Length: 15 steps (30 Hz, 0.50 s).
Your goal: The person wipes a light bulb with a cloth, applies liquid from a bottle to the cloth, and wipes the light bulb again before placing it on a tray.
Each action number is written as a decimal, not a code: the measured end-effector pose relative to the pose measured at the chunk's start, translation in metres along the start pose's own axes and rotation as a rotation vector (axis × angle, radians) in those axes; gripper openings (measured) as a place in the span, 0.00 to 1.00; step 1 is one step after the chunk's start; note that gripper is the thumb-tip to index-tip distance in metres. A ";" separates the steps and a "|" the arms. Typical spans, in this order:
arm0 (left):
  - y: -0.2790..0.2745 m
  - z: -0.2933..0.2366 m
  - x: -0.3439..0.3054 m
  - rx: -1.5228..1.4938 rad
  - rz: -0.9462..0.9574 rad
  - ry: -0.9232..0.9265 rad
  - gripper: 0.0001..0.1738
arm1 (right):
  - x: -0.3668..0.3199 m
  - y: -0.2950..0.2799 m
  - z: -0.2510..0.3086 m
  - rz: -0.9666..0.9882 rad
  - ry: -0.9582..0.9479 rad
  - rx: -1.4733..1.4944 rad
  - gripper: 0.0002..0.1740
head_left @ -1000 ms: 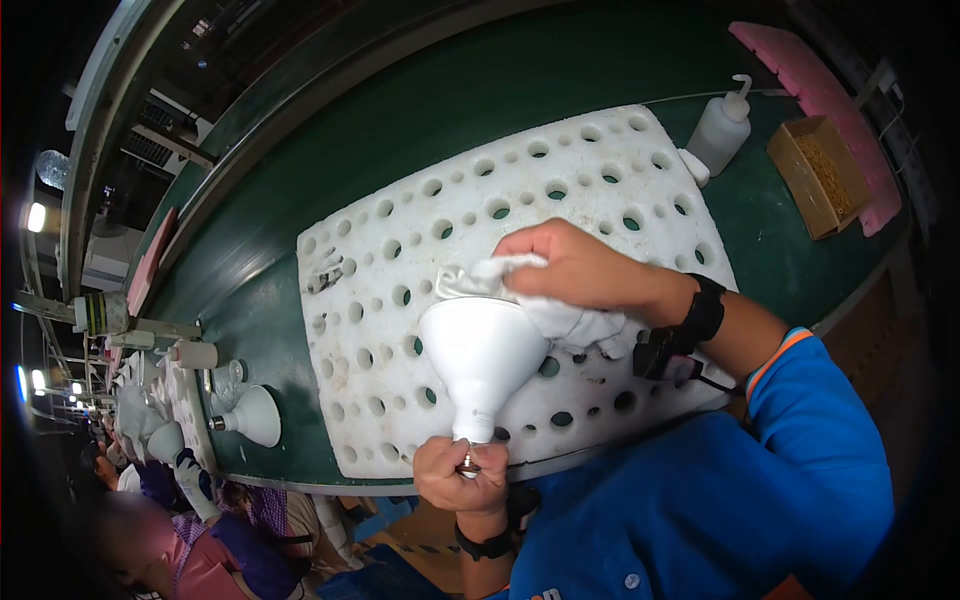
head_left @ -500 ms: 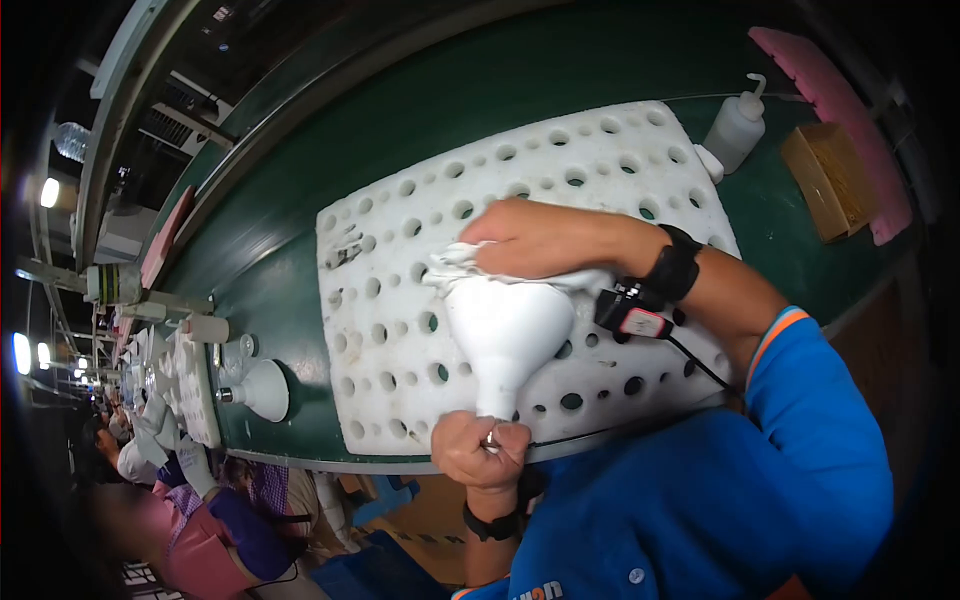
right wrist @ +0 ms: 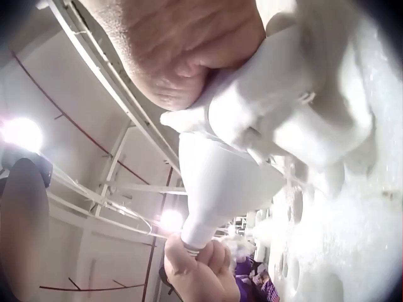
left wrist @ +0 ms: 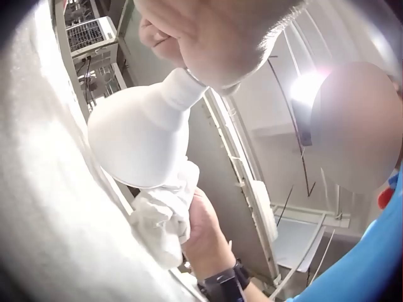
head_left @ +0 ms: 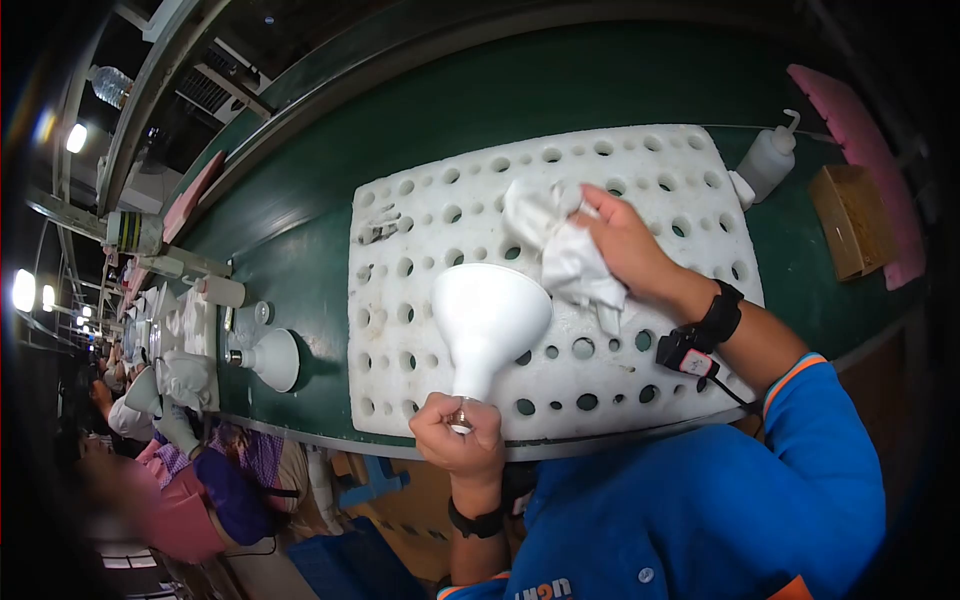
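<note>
Above the near edge of the foam board (head_left: 388, 290), the left hand (head_left: 458, 440) grips a reflector bulb (head_left: 490, 320) by its metal base (head_left: 461, 416). Farther over the board, the right hand (head_left: 635, 248) holds a crumpled cloth (head_left: 575, 258). Only the head view shows the squeeze bottle (head_left: 768, 163), right of the board.

Head view: dim overall; counter (head_left: 270, 250) dark, faint sheen at ten o'clock. Strip light (head_left: 23, 290) glares at nine o'clock. White bulb (head_left: 490, 310) near centre reads very bright, surface detail thin. Fisheye bows long edges; rim falls to black. Person (head_left: 190, 515) at eight o'clock is partly blurred. Left wrist: hazy; lamp (left wrist: 308, 88) flares at two o'clock, foam board (left wrist: 31, 163) at nine washes out. Right wrist: glare at nine and seven o'clock; four o'clock overexposes; corners darken.
</note>
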State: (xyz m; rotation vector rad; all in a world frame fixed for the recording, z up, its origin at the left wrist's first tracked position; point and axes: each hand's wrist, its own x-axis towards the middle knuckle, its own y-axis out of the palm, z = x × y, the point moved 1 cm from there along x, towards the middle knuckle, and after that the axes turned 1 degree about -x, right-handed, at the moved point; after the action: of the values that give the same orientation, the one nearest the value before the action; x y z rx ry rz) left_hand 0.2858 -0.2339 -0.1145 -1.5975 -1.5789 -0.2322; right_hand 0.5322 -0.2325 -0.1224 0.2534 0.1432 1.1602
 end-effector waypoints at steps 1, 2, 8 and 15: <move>-0.001 0.003 -0.003 -0.019 0.014 0.030 0.10 | 0.001 -0.001 0.008 -0.094 0.053 0.125 0.17; -0.001 0.008 -0.007 -0.037 0.028 0.057 0.10 | -0.004 0.001 0.019 -0.114 -0.039 0.043 0.18; 0.001 0.008 -0.006 0.043 0.104 0.415 0.08 | -0.044 0.077 0.013 0.461 -1.075 -1.027 0.13; 0.003 0.008 0.000 0.074 0.054 0.405 0.09 | 0.022 0.042 0.027 0.340 -0.115 -0.696 0.11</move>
State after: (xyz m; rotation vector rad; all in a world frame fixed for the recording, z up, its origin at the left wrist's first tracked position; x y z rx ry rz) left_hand 0.2852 -0.2279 -0.1210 -1.4270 -1.2173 -0.4341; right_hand 0.5099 -0.1997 -0.0846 -0.2841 -0.4184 1.4554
